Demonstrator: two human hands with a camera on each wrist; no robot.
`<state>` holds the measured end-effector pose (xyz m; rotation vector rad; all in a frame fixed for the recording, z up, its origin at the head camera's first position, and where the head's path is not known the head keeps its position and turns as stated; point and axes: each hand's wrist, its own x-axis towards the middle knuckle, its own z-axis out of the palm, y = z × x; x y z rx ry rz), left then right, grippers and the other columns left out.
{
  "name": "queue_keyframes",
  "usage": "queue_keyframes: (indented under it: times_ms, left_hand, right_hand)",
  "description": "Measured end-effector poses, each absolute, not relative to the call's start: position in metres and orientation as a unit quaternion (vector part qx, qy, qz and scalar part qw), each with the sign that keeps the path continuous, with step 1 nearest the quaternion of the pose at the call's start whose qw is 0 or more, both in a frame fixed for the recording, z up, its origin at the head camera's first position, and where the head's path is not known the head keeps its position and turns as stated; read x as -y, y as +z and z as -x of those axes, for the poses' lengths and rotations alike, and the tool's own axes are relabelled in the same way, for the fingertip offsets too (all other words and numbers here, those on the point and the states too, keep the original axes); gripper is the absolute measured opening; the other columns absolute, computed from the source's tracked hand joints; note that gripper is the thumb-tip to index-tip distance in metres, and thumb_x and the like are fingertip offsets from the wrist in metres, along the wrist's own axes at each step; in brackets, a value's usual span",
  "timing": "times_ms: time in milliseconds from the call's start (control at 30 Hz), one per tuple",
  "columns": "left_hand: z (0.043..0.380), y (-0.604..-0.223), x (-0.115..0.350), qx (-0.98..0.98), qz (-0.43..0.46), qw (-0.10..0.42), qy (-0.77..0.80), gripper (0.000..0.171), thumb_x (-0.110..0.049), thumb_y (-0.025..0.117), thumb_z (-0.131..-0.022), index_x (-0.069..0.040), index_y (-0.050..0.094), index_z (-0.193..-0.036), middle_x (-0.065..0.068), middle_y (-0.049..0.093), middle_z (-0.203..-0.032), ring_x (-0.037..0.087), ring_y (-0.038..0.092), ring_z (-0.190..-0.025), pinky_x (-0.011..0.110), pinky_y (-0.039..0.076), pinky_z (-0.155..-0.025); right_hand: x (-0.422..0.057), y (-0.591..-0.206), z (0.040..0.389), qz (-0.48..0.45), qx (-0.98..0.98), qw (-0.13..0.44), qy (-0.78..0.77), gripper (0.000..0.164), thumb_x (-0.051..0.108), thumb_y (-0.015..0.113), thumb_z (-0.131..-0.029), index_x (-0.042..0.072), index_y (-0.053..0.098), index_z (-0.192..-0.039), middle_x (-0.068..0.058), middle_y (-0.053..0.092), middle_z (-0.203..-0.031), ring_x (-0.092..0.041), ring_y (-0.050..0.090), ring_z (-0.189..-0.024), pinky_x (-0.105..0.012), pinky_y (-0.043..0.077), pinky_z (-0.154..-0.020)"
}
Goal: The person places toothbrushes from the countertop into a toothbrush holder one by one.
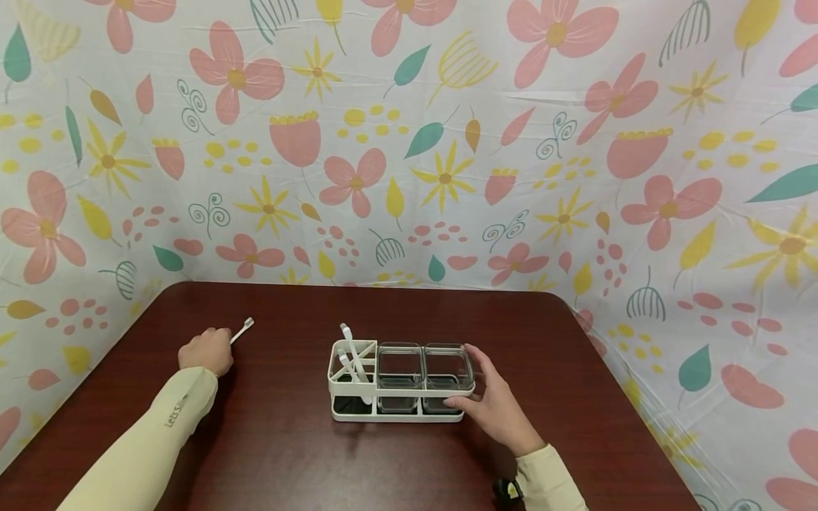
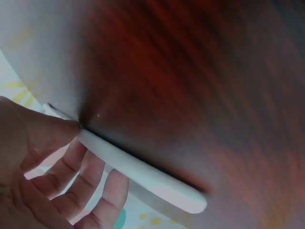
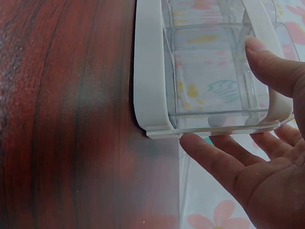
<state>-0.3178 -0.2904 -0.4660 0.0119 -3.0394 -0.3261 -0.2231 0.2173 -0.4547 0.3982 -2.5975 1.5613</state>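
Observation:
At the left of the table, my left hand [image 1: 207,351] pinches a white toothbrush [image 1: 241,330], its bristle head pointing away to the right in the head view. Thumb and fingertips meet near the middle of the toothbrush handle [image 2: 147,176] in the left wrist view. My right hand [image 1: 498,408] grips the right end of a white toothbrush holder [image 1: 409,392], thumb at the front and fingers along the end and back. Two white toothbrushes [image 1: 351,348] lean in the holder's left compartment. Two clear cups [image 1: 399,372] sit in its middle and right slots.
The dark red-brown wooden table [image 1: 275,454] has rounded far corners. A white flower-patterned curtain [image 1: 383,234] hangs behind and along both sides of it. A dark wristband [image 1: 507,491] is on the right wrist.

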Motion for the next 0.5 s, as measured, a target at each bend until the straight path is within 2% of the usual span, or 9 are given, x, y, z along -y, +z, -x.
queue_keyframes:
  times_ms: [233,500]
  left_hand:
    - [0.3187,-0.4669,0.2908,0.995,-0.002,0.025,-0.100,0.013,0.001,0.058,-0.089,0.008,0.061,-0.100,0.024,0.057,-0.084,0.043,0.060,-0.071,0.057,0.049,-0.055]
    - [0.3163,-0.4583,0.2874,0.993,0.010,0.049,-0.103,0.009,0.002,0.059,-0.087,0.008,0.061,-0.093,0.022,0.053,-0.079,0.041,0.057,-0.063,0.056,0.047,-0.052]
  right_hand:
    - [-0.2167,-0.4527,0.2222,-0.130,0.850,0.043,0.509,0.095,0.012,0.086,-0.076,0.012,0.030,-0.152,-0.013,0.040,-0.150,-0.034,0.054,-0.123,-0.041,0.054,-0.086]
    - [-0.2169,-0.4530,0.2227,-0.128,0.851,0.043,0.507,0.095,0.011,0.086,-0.076,0.013,0.029,-0.152,-0.014,0.041,-0.149,-0.033,0.055,-0.122,-0.041,0.054,-0.085]
